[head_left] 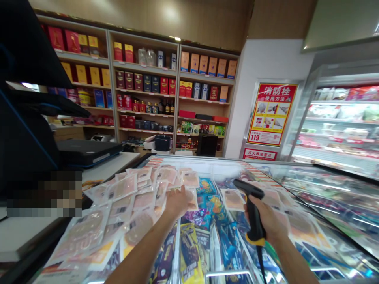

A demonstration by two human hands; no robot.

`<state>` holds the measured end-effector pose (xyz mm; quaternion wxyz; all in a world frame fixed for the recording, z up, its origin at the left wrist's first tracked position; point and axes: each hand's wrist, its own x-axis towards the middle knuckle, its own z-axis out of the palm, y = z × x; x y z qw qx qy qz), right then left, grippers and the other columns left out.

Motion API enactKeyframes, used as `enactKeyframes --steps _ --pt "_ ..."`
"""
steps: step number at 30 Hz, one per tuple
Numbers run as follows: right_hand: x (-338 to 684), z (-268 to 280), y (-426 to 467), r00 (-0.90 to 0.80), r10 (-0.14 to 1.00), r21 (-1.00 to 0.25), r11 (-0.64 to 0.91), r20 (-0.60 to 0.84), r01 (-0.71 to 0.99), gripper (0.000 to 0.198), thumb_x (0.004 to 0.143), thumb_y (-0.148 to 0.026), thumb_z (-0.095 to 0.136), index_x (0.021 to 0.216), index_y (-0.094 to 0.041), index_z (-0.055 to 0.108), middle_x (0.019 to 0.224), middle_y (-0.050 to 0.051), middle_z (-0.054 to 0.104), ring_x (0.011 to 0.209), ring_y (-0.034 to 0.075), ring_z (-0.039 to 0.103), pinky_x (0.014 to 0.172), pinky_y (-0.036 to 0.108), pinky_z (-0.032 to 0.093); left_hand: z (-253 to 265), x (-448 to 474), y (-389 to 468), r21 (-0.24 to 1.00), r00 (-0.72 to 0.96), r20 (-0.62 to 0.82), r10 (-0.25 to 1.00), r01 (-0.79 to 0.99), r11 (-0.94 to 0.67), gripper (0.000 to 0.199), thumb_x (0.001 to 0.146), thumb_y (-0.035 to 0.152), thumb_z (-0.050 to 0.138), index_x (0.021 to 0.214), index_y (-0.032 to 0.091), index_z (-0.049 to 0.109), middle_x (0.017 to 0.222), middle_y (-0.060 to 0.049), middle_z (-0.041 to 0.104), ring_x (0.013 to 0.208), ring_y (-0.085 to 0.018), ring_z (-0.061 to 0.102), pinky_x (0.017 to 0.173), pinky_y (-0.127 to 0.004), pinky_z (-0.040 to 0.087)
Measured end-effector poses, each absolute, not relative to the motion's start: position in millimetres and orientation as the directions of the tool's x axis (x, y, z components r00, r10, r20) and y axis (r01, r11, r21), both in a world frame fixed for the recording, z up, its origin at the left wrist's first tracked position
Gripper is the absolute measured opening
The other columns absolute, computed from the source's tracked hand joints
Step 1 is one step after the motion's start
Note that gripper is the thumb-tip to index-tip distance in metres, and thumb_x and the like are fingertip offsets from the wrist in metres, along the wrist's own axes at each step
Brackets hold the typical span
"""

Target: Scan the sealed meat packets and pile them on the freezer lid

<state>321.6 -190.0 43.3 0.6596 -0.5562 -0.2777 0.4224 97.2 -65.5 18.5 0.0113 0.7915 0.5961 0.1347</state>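
Note:
My left hand (177, 200) reaches over a spread of flat, clear-wrapped food packets (145, 201) on the freezer's glass top. Its fingers are stretched out and slightly apart, resting on the packets, with one packet (193, 199) partly under its thumb side. My right hand (271, 221) is wrapped round the grip of a black and yellow handheld barcode scanner (254, 213), whose head points left and away from me. Just left of the scanner lies a single packet (233, 199). More flat packets (299, 227) lie to the right, beyond my right hand.
Beneath the glass, the chest freezer (207, 159) holds colourful wrapped ice creams (189, 252) between wire dividers. At left is a counter (32, 236) with a dark checkout machine (26, 134). Shelves of boxed goods (143, 83) stand behind; a lit display fridge (340, 122) is at right.

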Motion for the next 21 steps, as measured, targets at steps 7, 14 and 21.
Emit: enactKeyframes --steps 7,14,21 --pt "316.6 39.2 -190.7 0.445 0.889 -0.961 0.023 -0.107 -0.277 0.028 0.062 -0.039 0.061 0.073 -0.014 0.054 0.051 0.0 0.057 0.039 0.01 0.051 0.035 0.02 0.04 18.9 99.3 -70.6 0.302 0.189 0.216 0.958 0.92 -0.249 0.074 0.061 0.047 0.056 0.119 0.006 0.036 0.108 -0.022 0.055 0.102 -0.033 0.048 0.086 -0.04 0.03" --pt "294.9 33.3 -186.0 0.355 0.931 -0.969 0.008 -0.083 -0.246 0.029 0.066 -0.041 0.057 0.076 -0.015 0.053 0.048 -0.003 0.053 0.038 0.009 0.048 0.034 0.018 0.038 9.3 106.1 -61.5 0.576 0.121 0.24 0.963 0.781 -0.241 0.065 0.059 0.022 0.059 0.118 0.011 0.035 0.105 -0.016 0.058 0.098 -0.026 0.053 0.081 -0.033 0.036" --pt "265.4 28.2 -180.1 0.189 0.973 -0.976 -0.097 -0.135 -0.198 0.033 0.069 -0.046 0.051 0.069 -0.013 0.054 0.044 -0.001 0.051 0.037 0.009 0.047 0.035 0.02 0.037 7.0 103.9 -47.3 0.851 0.014 0.153 0.988 0.506 -0.139 0.038 0.061 0.009 0.054 0.098 0.015 0.051 0.087 -0.003 0.067 0.076 -0.015 0.062 0.059 -0.02 0.043"
